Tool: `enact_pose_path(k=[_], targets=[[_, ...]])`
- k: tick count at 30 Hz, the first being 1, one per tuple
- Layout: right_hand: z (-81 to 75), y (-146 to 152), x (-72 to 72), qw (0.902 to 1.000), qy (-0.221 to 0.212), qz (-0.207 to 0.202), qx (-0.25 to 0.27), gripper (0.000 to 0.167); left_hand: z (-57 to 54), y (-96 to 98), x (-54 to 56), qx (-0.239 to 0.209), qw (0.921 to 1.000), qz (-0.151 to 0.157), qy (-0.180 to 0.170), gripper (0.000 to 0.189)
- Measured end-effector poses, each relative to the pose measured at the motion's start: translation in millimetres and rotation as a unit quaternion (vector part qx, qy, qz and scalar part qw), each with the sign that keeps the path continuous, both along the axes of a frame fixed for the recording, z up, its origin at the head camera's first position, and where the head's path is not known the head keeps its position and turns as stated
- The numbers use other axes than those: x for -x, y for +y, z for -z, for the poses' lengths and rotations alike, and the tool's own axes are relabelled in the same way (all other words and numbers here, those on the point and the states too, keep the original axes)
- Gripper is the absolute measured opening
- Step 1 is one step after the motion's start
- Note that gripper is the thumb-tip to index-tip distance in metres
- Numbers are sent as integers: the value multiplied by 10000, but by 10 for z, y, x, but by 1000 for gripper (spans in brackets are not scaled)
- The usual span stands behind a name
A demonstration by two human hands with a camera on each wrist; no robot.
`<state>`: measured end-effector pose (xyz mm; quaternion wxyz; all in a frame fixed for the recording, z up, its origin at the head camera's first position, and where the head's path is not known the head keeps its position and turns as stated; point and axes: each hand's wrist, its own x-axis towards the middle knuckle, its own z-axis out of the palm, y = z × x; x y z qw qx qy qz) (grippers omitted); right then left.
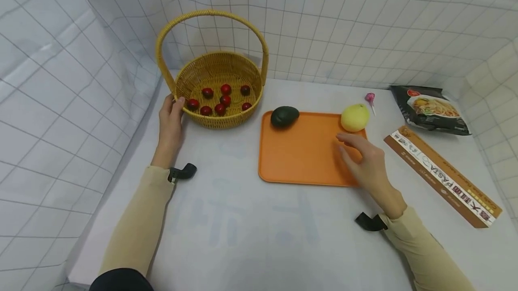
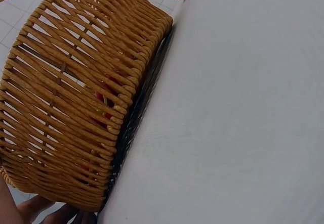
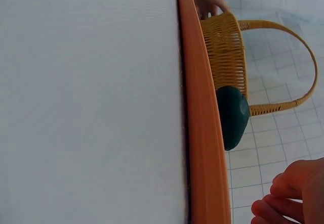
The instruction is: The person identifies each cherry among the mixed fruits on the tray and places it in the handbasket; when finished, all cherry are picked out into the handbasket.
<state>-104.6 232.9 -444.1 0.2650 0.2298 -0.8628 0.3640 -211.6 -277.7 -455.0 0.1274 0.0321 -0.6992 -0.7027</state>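
Observation:
My left hand [image 1: 170, 122] grips the left side of a yellow wicker basket [image 1: 218, 122], its thumb at the rim. In the left wrist view, the woven wall of the basket [image 2: 66, 92] fills the left side, with fingertips below it. Several small round red fruits [image 1: 225, 100] lie inside the basket. My right hand [image 1: 366, 163] hovers over the right part of an orange tray [image 1: 303, 156], fingers loosely bent and holding nothing. Close beyond its fingertips is a round yellow fruit [image 1: 355, 118] at the tray's back right corner. A dark green avocado [image 1: 284, 117] sits at the back left corner.
Right of the tray lies a long brown pasta box [image 1: 443, 176], set diagonally. Behind it is a black noodle packet [image 1: 430, 109]. A pink lollipop [image 1: 370, 98] lies near the yellow fruit. White grid-patterned cloth [image 1: 323, 25] hangs behind the white table [image 1: 243, 228].

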Motion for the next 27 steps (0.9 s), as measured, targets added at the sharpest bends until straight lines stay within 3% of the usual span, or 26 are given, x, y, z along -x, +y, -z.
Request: enact_pose_path(k=[7, 12, 19, 22, 27], targets=[[-74, 77, -51, 9992, -89, 366, -159, 38, -10, 35, 143, -160, 9993, 324, -48, 58], [-87, 197, -162, 9979, -149, 550, -322, 43, 8, 118, 132, -86, 9992, 291, -243, 58], [-159, 303, -249, 9941, -120, 988, -426, 50, -75, 167, 150, 281, 9992, 262, -135, 60], [-200, 303, -223, 9929, -57, 1104, -443, 51, -145, 135, 88, 910, 9958, -14, -72, 62], [-235, 257, -153, 9902, -199, 1173, -725, 63, -212, 33, -195, 1824, 9814, -596, 52, 60]])
